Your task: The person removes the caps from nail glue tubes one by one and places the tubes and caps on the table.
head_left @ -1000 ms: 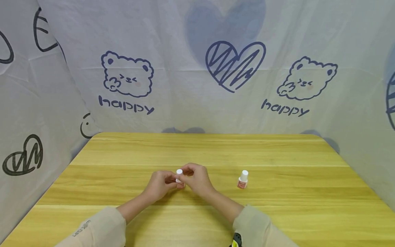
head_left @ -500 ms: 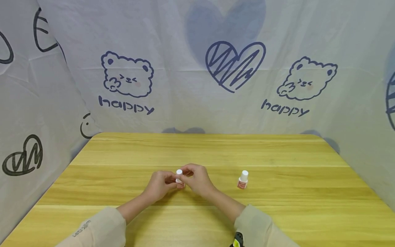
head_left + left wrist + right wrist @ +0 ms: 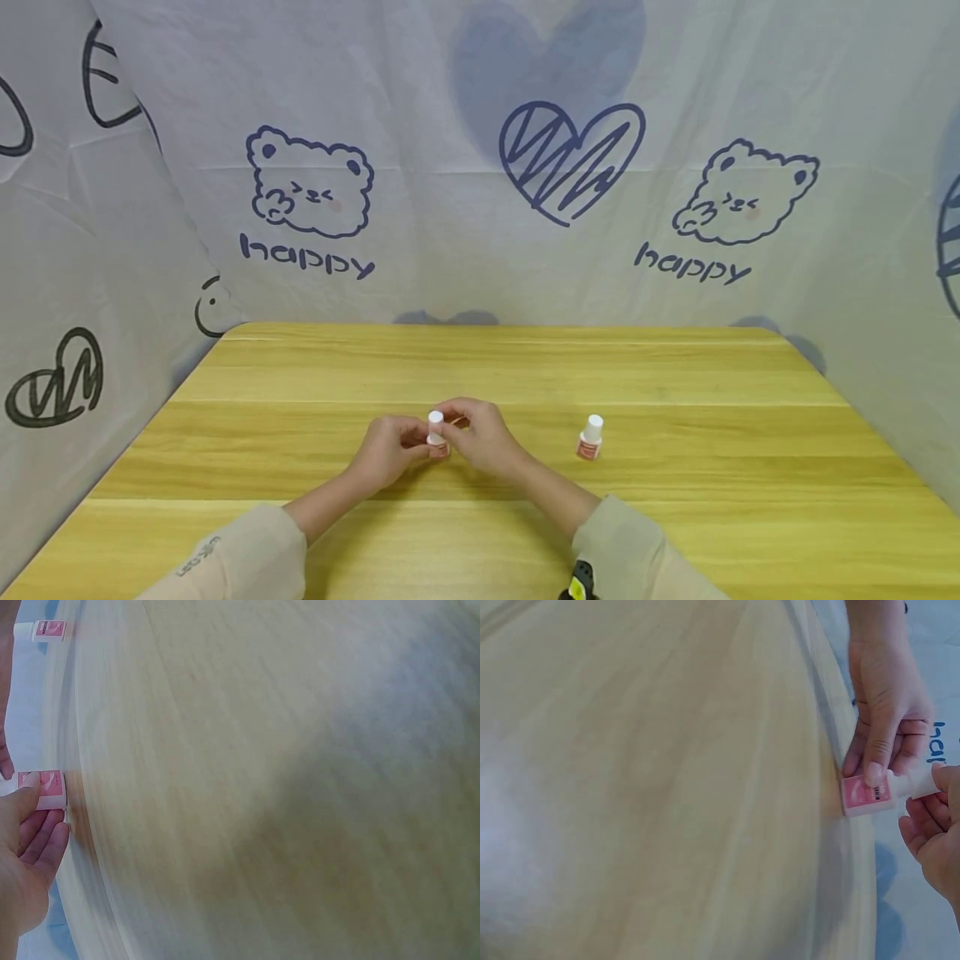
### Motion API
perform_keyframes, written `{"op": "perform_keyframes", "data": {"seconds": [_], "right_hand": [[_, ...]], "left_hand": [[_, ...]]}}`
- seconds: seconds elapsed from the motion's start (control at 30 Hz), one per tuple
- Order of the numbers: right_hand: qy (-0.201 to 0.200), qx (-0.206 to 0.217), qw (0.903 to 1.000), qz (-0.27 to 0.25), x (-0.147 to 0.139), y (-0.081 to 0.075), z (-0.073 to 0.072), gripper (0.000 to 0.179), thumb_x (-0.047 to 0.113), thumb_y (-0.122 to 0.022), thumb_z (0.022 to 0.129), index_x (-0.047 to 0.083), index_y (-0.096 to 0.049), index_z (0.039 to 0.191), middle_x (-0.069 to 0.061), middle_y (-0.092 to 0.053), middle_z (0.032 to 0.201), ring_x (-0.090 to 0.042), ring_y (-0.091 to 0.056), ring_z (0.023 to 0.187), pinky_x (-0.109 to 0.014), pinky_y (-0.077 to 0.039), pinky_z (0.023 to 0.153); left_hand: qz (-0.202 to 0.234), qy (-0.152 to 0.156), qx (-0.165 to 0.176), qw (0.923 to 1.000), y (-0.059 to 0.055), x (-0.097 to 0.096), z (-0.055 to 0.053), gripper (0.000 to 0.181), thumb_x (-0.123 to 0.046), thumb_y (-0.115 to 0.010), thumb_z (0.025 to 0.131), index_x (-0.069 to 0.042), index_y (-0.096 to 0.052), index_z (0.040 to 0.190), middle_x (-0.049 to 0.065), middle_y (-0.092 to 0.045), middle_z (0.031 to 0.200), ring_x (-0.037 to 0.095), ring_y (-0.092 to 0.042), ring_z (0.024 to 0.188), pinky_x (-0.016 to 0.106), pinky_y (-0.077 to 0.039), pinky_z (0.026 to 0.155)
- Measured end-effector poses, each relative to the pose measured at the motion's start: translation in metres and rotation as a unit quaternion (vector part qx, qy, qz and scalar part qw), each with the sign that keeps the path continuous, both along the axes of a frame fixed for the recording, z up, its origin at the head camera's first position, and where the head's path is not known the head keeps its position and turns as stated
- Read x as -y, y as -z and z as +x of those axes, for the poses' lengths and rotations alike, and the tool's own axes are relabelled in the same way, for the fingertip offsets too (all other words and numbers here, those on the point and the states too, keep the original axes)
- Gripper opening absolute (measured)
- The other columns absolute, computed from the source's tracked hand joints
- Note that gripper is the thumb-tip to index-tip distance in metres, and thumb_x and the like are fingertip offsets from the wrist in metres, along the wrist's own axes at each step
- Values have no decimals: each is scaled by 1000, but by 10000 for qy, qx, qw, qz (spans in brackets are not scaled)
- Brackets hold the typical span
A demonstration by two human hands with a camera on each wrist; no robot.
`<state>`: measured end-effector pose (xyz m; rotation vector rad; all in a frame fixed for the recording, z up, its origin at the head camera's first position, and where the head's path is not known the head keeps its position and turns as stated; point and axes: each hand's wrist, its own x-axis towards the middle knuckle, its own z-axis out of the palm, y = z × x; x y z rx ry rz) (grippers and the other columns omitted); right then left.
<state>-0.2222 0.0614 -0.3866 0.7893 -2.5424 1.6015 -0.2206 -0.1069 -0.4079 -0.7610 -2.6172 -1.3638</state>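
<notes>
A small bottle [image 3: 438,450] with a white cap [image 3: 436,419] and a red-pink label stands upright on the table, between the two hands. My left hand [image 3: 386,450] grips its body; in the right wrist view the left thumb lies across the label [image 3: 860,793]. My right hand [image 3: 483,437] pinches the white cap between thumb and fingers. The right wrist view shows a narrow white neck below the cap; whether the cap is loose I cannot tell. Fingers hide part of both cap and label.
A second bottle of the same kind [image 3: 590,439], capped and upright, stands on the wooden table [image 3: 675,517] to the right of the hands. A printed cloth [image 3: 450,217] hangs behind the table's far edge, with more cloth at both sides.
My right fingers have shifted slightly to the left around the cap, and the right forearm and sleeve have swung a little to the right. The left hand and both bottles stay in place.
</notes>
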Motion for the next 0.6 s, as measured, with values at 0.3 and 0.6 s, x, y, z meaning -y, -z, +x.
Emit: {"op": "perform_keyframes", "data": {"seconds": [0.3, 0.6], "right_hand": [[57, 74, 9999, -63, 0, -5, -2, 16, 8, -64, 87, -2, -66, 99, -15, -68, 94, -23, -63, 87, -25, -53, 75], [131, 233, 9995, -192, -4, -10, -1, 14, 8, -65, 86, 0, -66, 97, -15, -69, 92, -23, -62, 85, -24, -51, 72]], "left_hand": [[23, -30, 43, 10000, 1, -1, 0, 13, -11, -72, 77, 0, -72, 84, 12, -72, 81, 19, -70, 73, 19, -55, 63], [93, 0, 99, 9999, 1, -1, 0, 11, -6, -72, 77, 2, -72, 84, 15, -72, 83, 21, -70, 74, 19, -55, 64]]}}
